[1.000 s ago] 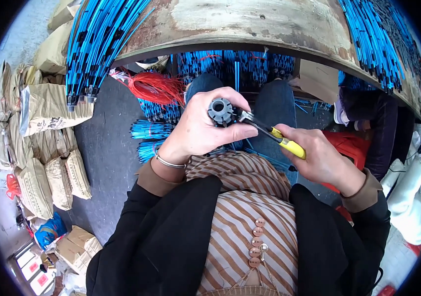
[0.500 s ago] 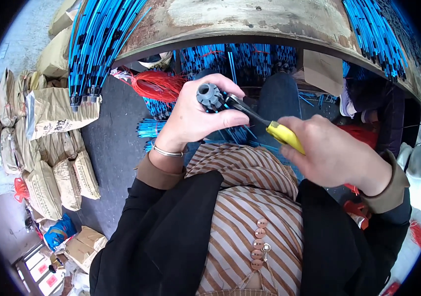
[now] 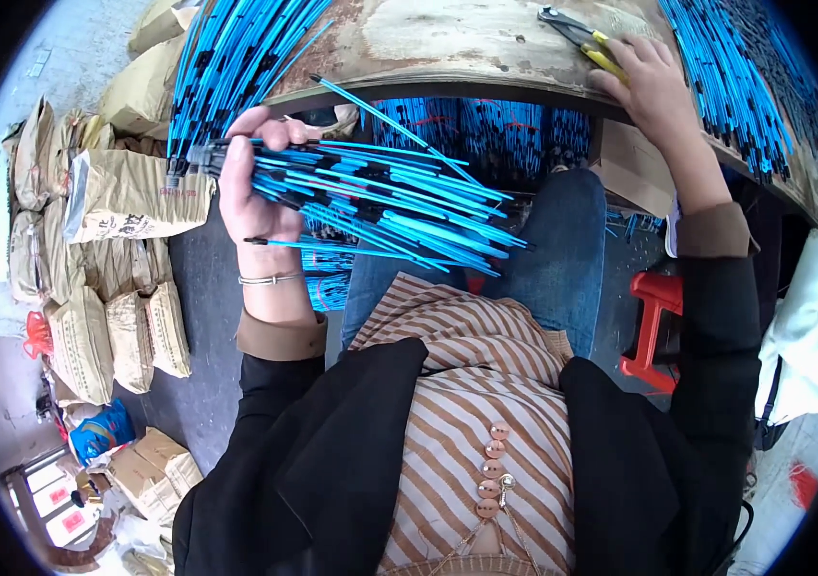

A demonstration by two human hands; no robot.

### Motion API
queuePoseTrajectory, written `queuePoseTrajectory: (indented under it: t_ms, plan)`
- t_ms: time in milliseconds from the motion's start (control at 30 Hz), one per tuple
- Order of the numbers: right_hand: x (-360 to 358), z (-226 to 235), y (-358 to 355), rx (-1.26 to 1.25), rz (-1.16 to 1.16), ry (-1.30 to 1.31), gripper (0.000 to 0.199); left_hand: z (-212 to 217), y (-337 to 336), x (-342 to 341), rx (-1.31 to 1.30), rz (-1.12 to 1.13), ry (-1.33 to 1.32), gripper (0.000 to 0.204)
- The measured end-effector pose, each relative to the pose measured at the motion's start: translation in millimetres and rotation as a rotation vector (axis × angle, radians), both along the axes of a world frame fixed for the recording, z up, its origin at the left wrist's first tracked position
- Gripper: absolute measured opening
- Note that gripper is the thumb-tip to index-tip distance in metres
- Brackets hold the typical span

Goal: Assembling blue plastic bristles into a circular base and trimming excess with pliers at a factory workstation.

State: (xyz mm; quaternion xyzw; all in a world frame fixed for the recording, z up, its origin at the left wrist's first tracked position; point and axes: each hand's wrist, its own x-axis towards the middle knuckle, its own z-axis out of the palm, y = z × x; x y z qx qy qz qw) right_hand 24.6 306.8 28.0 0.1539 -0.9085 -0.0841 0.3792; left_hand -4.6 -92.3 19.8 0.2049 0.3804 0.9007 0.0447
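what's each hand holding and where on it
Left hand grips a bundle of blue rods near its black-tipped end. Right hand rests on the yellow-handled pliers at their handles.

Bare tabletop (image 3: 466, 38) open between blue wire heaps (image 3: 226, 58) at both ends. Bundle (image 3: 380, 202) fans across my lap. Sacks (image 3: 121, 192) crowd the left floor.

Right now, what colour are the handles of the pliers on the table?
Yellow; the pliers lie under the right hand on the worn table, seen from the head camera.
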Motion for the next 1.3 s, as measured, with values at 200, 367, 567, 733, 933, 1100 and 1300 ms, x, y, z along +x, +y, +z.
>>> queuePoseTrajectory:
  t_ms: [200, 367, 567, 733, 933, 1100, 1300]
  plan:
    - [102.0, -27.2, -16.1, -1.272, 0.122, -0.97, 0.053, 9.0, 0.5, 9.4, 0.44, -0.155, -0.129, 0.024]
    - [119.2, -95.8, -74.2, -1.489, 0.485, -0.688, 0.099, -41.0, 38.8, 9.0, 0.397, -0.179, -0.294, 0.021]
    - [101.1, -47.9, -84.5, -2.243, 0.812, -0.176, 0.068, -72.9, 91.2, 27.8, 0.435, -0.299, -0.585, 0.029]
    - [89.3, -47.4, -70.0, -1.833, 1.154, -0.128, 0.07, -74.4, 102.5, 43.6, 0.226, -0.412, -0.827, 0.039]
    - [110.8, -20.9, -80.9, -1.813, 0.73, -0.367, 0.05, -59.3, 75.2, 34.6, -1.11, -0.386, -0.575, 0.043]
    - [105.7, -47.4, -118.6, -1.413, 0.56, -0.426, 0.049, -37.5, 72.6, 53.2, -0.776, -0.28, 0.046, 0.045]
    - [103.3, -60.8, -159.0, -1.37, 0.217, -0.442, 0.06, -30.4, 79.0, 56.6, -0.864, -0.346, 0.277, 0.042]
